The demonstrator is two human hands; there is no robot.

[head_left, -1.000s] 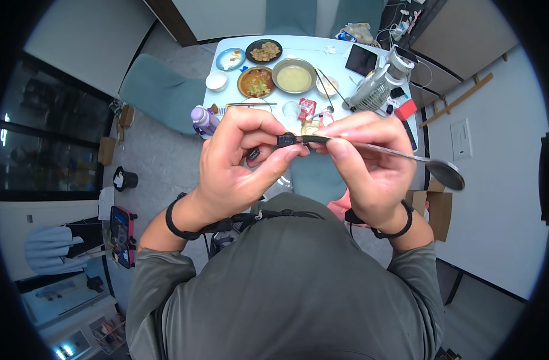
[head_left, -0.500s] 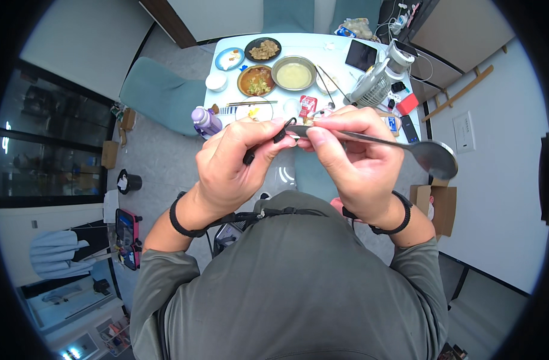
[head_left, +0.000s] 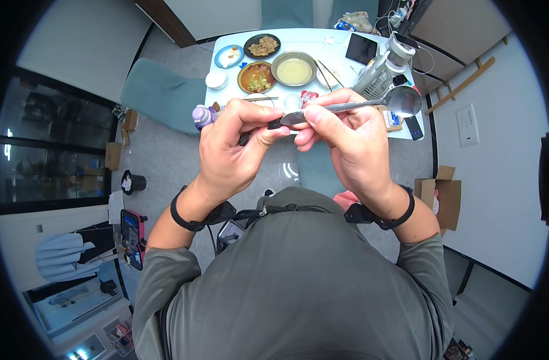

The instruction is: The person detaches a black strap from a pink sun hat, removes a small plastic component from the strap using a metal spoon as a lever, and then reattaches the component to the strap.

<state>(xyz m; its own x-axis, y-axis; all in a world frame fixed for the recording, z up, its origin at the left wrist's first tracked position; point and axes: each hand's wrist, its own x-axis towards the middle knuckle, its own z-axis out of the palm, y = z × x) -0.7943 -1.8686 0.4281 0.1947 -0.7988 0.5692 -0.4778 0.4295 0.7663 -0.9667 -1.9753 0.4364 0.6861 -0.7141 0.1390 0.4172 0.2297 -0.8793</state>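
Both my hands are raised close together in front of the table's near edge. Between the thumb and fingers of my left hand (head_left: 231,147) is a small black piece (head_left: 275,124); its kind is unclear. More black material (head_left: 244,138) shows among the lower fingers. My right hand (head_left: 359,144) pinches a metal spoon (head_left: 404,102) by its handle, bowl out to the right. The flat handle end reaches the black piece and seems to touch it. My fingers hide the exact contact.
Beyond my hands, the white table (head_left: 313,41) bears a broth bowl (head_left: 294,71), a plate of stewed food (head_left: 256,78), a dark plate of meat (head_left: 262,46) and a tablet (head_left: 362,49). A fan (head_left: 375,75) and a purple bottle (head_left: 203,115) stand near its sides. An open carton (head_left: 447,201) is at right.
The spoon's bowl has swung upward, so the handle now slopes up to the right. A thin black loop that stood above my left fingertips no longer shows.
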